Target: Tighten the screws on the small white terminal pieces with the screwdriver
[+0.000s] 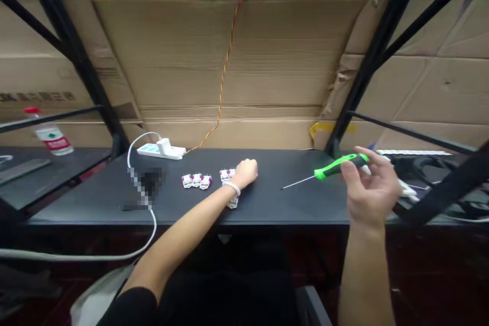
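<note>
My right hand is closed around the handle of a green-and-black screwdriver, whose thin shaft slants down to the left over the table. Near the middle of the table, my left hand is closed, with a white bracelet on the wrist. Whatever its fingers may hold is hidden from view. Right beside it lie small white pieces with purple edges, and another white piece shows below the wrist. A row of similar small pieces lies to the left.
A white power strip with a plugged-in charger stands at the back left, its white cable looping over the front edge. Black metal posts flank the table. A bottle lies left; dark cables lie right.
</note>
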Available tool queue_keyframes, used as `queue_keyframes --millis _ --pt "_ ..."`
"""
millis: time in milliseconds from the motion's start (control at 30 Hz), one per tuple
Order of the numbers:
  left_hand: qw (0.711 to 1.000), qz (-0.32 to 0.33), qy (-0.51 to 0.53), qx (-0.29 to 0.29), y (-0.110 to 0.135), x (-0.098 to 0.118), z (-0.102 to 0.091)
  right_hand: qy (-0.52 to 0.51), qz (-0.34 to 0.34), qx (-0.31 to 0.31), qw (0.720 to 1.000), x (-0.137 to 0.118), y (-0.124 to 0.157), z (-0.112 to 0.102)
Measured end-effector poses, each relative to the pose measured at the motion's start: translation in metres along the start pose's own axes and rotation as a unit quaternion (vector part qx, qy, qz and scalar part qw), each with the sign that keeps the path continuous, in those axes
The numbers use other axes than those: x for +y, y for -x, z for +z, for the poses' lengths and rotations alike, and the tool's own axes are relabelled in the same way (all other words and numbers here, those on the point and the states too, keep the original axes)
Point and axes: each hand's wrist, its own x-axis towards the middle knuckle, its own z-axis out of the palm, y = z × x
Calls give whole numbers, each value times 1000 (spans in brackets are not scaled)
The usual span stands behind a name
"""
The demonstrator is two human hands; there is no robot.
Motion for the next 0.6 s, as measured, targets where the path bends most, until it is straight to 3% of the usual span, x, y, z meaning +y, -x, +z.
queue_keyframes --millis 233,367,600 --pt "999 50 1 10 0 1 5 2 -10 -13 1000 0 0 0" --pt "994 94 26 52 8 -2 -1 12 -24 -29 999 0 1 -1" --pt "982 133 75 113 53 -31 -17 21 -38 -52 998 -2 3 1"
